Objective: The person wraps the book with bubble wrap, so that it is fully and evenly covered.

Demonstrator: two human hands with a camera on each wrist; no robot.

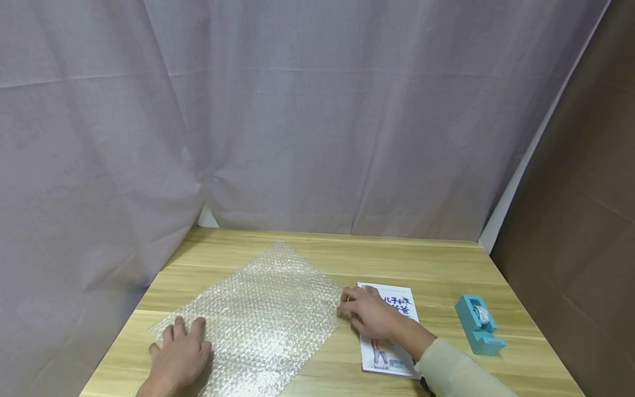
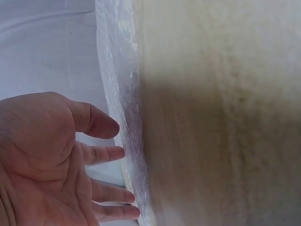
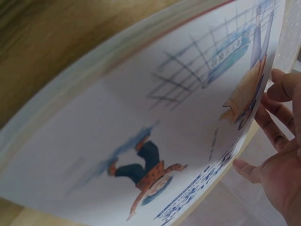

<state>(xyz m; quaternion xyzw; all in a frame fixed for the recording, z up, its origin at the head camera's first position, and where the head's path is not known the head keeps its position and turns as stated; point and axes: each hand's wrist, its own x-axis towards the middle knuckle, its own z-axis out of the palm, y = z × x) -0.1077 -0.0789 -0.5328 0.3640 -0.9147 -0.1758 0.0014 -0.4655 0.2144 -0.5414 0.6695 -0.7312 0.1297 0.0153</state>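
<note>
A sheet of clear bubble wrap lies flat on the wooden table, turned so that one corner points to the back. On its left part rests my left hand, fingers spread and touching the sheet. My right hand reaches across a white book, its slightly bent fingertips at the right corner of the bubble wrap. The right wrist view shows the cover of the book with drawn figures, close beneath the hand, and loose fingers along its edge. Part of the title is hidden by the right hand.
To the right of the book stands a blue tape dispenser with a roll of tape in it. Grey curtains hang behind the table and on its left; a brown one is at the right.
</note>
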